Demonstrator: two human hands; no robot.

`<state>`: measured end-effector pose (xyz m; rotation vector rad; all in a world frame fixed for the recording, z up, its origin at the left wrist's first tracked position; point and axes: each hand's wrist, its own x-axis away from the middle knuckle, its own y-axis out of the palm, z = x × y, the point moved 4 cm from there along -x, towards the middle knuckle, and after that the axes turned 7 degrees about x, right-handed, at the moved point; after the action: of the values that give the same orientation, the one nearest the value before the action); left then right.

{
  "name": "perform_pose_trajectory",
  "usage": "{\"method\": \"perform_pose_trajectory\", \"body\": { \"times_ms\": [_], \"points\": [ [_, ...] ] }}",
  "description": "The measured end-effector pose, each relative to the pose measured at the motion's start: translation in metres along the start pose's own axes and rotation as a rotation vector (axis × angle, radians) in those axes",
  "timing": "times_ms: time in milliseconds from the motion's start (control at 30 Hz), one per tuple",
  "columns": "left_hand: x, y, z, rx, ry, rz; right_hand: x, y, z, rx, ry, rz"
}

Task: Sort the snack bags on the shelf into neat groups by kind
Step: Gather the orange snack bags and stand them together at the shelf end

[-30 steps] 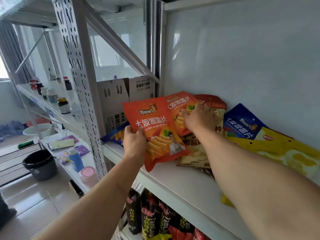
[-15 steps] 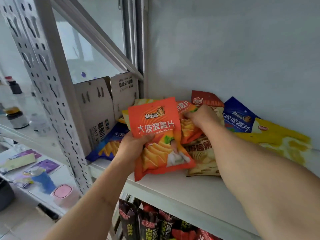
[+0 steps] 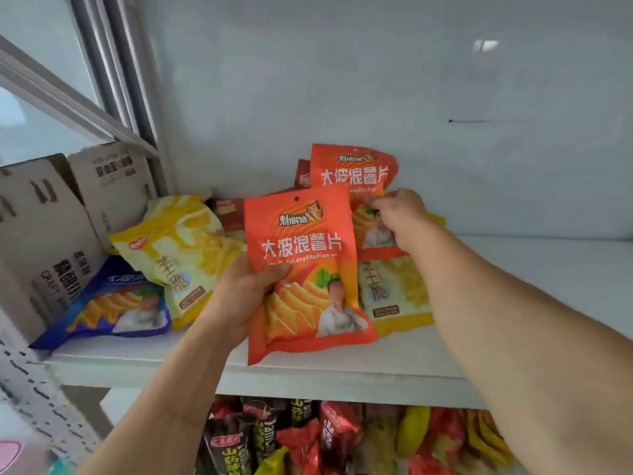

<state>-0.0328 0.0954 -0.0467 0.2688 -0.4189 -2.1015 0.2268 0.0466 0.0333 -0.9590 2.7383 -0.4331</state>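
My left hand [image 3: 239, 296] grips an orange chip bag [image 3: 305, 265] by its left edge and holds it upright over the front of the white shelf [image 3: 308, 375]. Behind it, my right hand [image 3: 397, 217] pinches a second orange chip bag [image 3: 352, 169], lifted and tilted against the back wall. A yellow bag [image 3: 181, 248] and a blue bag [image 3: 113, 303] lie at the left. Another yellow bag [image 3: 397, 293] lies flat beneath the orange ones. Red bags [image 3: 227, 214] peek out behind, mostly hidden.
Cardboard boxes [image 3: 58, 231] stand at the shelf's left end beside a perforated metal upright [image 3: 30, 389]. The right part of the shelf [image 3: 565, 265] is bare white board. The lower shelf holds several dark, red and yellow snack bags [image 3: 325, 440].
My right hand has lifted the second orange bag off the pile and raised it upright. The left hand's orange bag stays held. The view has swung right, closer to the shelf.
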Motion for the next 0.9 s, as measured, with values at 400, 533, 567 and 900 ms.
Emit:
{"method": "perform_pose_trajectory", "body": {
  "times_ms": [400,533,567,900],
  "points": [
    [0.037,0.199,-0.106,-0.01,-0.181,-0.234,0.02,-0.235,0.123,-0.128,0.166,0.176],
    [0.049,0.262,-0.142,0.003,-0.198,-0.289,0.027,-0.307,0.16,-0.152,0.172,0.234],
    [0.052,0.279,-0.151,0.005,-0.2,-0.307,0.027,-0.325,0.169,-0.167,0.173,0.247],
    [0.048,0.438,-0.218,-0.006,-0.269,-0.41,0.002,-0.484,0.255,-0.193,0.224,0.401]
  ]
}}
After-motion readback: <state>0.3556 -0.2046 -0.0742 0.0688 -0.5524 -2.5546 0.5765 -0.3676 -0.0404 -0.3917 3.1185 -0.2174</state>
